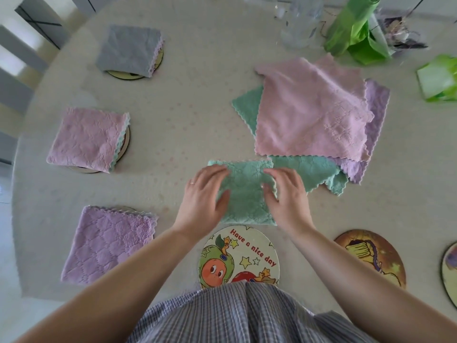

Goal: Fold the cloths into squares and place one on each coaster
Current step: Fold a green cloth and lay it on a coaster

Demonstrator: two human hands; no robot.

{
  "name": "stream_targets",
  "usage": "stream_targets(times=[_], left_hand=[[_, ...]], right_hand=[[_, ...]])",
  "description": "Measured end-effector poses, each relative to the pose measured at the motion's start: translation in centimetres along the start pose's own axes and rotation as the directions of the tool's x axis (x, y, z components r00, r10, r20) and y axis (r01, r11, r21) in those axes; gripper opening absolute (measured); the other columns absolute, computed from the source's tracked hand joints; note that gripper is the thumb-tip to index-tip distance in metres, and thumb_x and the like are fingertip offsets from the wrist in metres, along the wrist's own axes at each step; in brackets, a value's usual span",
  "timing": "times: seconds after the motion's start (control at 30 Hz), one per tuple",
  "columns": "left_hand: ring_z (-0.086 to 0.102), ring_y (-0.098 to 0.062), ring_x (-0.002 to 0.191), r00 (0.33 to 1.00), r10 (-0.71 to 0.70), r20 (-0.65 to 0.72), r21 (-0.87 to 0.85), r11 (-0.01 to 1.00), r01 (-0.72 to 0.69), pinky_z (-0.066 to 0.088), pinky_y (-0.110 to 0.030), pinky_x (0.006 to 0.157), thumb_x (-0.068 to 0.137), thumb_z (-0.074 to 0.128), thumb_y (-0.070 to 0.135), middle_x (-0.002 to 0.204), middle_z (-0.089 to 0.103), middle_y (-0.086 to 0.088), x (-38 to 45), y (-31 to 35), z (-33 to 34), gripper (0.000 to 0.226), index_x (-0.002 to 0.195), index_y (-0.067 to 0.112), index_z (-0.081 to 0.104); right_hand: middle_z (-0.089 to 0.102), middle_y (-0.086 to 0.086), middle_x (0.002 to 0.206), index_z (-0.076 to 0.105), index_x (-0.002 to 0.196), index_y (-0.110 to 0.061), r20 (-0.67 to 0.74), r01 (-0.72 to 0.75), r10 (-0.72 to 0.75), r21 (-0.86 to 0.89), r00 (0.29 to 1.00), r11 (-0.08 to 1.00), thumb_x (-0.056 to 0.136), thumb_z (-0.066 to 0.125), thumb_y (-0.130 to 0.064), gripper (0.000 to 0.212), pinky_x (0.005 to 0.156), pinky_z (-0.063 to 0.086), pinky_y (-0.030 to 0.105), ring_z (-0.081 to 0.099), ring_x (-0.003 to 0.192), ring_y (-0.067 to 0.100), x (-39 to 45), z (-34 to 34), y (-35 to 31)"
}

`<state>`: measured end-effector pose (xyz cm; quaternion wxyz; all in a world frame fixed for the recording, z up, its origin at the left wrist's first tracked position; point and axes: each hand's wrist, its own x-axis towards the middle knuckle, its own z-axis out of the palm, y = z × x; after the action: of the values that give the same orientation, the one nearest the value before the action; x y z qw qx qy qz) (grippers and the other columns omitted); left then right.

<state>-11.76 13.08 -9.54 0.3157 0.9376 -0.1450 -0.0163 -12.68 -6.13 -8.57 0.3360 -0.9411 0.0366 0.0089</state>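
**Green cloth being held at both sides above the fruit coaster**

A fruit coaster is lying nearest the person, partly under a checked shirt. Just beyond the fruit coaster, a folded green cloth is resting on the table. The left hand is holding its left edge, thumb on top of the fabric. The right hand is gripping its right edge, fingers curled over it. Right of the fruit coaster, a brown coaster is lying bare, with 1 more coaster at the frame edge. Left of the fruit coaster, a purple folded cloth is covering a coaster. Farther left and beyond, a pink folded cloth and a grey folded cloth are each sitting on a coaster. Beyond the fruit coaster to the right, a pile of unfolded cloths is lying flat, pink on top.
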Motion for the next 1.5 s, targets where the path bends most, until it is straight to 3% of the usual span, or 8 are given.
stream_targets(times=[0.13, 0.37, 0.7, 0.9, 1.1, 1.2, 1.3, 1.5], left_hand=[[0.006, -0.016, 0.143, 0.965, 0.093, 0.246, 0.238, 0.959, -0.153, 0.0, -0.043, 0.115, 0.093, 0.022, 0.043, 0.152, 0.024, -0.001, -0.1, 0.1, 2.0, 0.059, 0.145, 0.014, 0.025], [-0.014, -0.016, 0.142, 0.944, -0.054, 0.324, 0.437, 0.894, -0.099, -0.006, -0.049, 0.115, 0.088, 0.015, 0.066, 0.156, -0.006, 0.0, -0.1, -1.8, 2.1, 0.08, 0.148, 0.015, 0.001], [-0.014, -0.02, 0.142, 0.933, -0.223, 0.282, 0.499, 0.865, 0.056, -0.009, -0.048, 0.115, 0.083, 0.007, 0.073, 0.156, -0.009, -0.003, -0.4, -4.5, -0.7, 0.089, 0.148, 0.012, -0.002], [0.03, -0.015, 0.133, 0.967, -0.233, 0.098, 0.078, 0.971, 0.226, 0.023, -0.036, 0.109, 0.091, 0.051, 0.034, 0.142, 0.041, -0.001, -2.6, -2.8, -2.1, 0.058, 0.143, 0.015, 0.031], [0.052, -0.011, 0.109, 0.9, -0.394, 0.183, -0.204, 0.881, 0.427, 0.047, -0.032, 0.092, 0.094, 0.048, 0.021, 0.125, 0.056, 0.003, -2.0, -0.5, -1.2, 0.041, 0.135, 0.022, 0.043], [0.052, -0.008, 0.102, 0.837, -0.491, 0.239, -0.341, 0.765, 0.546, 0.043, -0.019, 0.08, 0.095, 0.048, 0.019, 0.117, 0.056, 0.008, -0.9, 0.2, -1.9, 0.033, 0.128, 0.021, 0.049], [0.053, -0.01, 0.104, 0.812, -0.515, 0.274, -0.422, 0.694, 0.583, 0.042, -0.023, 0.083, 0.092, 0.054, 0.023, 0.108, 0.056, 0.012, -0.8, 0.4, -2.7, 0.031, 0.123, 0.024, 0.052], [0.058, -0.009, 0.098, 0.805, -0.499, 0.321, -0.532, 0.608, 0.589, 0.052, -0.028, 0.082, 0.088, 0.06, 0.018, 0.104, 0.06, 0.008, -4.6, 0.9, -3.1, 0.026, 0.112, 0.025, 0.054]], right_hand=[[0.022, 0.003, 0.154, 0.032, 0.143, -0.015, 0.287, 0.238, -0.166, -0.24, 0.944, 0.941, 0.094, 0.044, -0.024, 0.051, 0.117, 0.009, 0.046, 0.014, 0.143, 0.019, -0.1, 2.0, -0.8], [-0.001, 0.005, 0.157, 0.009, 0.148, -0.026, 0.388, 0.297, -0.091, -0.511, 0.917, 0.807, 0.087, 0.013, -0.063, 0.071, 0.112, -0.006, 0.05, -0.001, 0.145, 0.021, 0.1, 2.2, 2.1], [-0.008, 0.001, 0.157, -0.003, 0.149, -0.022, 0.361, 0.185, 0.011, -0.502, 0.932, 0.845, 0.09, 0.02, -0.058, 0.072, 0.115, -0.006, 0.043, -0.009, 0.144, 0.018, -0.2, 0.4, 3.4], [0.043, -0.007, 0.135, 0.035, 0.14, -0.025, 0.174, -0.153, 0.16, -0.056, 0.972, 0.987, 0.093, 0.049, -0.031, 0.05, 0.103, 0.034, 0.029, 0.041, 0.124, 0.011, -2.0, -1.1, 2.6], [0.052, -0.017, 0.103, 0.036, 0.139, -0.025, 0.322, -0.492, 0.395, 0.326, 0.86, 0.807, 0.093, 0.052, -0.028, 0.049, 0.073, 0.046, 0.022, 0.058, 0.103, 0.019, -1.4, -1.2, -0.3], [0.059, -0.005, 0.117, 0.048, 0.131, -0.019, 0.436, -0.661, 0.498, 0.507, 0.75, 0.552, 0.09, 0.058, -0.025, 0.043, 0.085, 0.051, 0.034, 0.061, 0.092, 0.016, -1.0, -1.0, -0.7], [0.069, 0.009, 0.092, 0.063, 0.1, -0.007, 0.547, -0.739, 0.514, 0.595, 0.66, 0.316, 0.09, 0.058, -0.016, 0.014, 0.093, 0.05, 0.042, 0.064, 0.085, 0.024, -1.6, -1.2, -0.8], [0.067, 0.007, 0.107, 0.055, 0.119, -0.007, 0.497, -0.711, 0.519, 0.579, 0.695, 0.398, 0.087, 0.063, -0.023, 0.036, 0.078, 0.053, 0.034, 0.065, 0.093, 0.021, -5.2, -1.2, -0.1]])
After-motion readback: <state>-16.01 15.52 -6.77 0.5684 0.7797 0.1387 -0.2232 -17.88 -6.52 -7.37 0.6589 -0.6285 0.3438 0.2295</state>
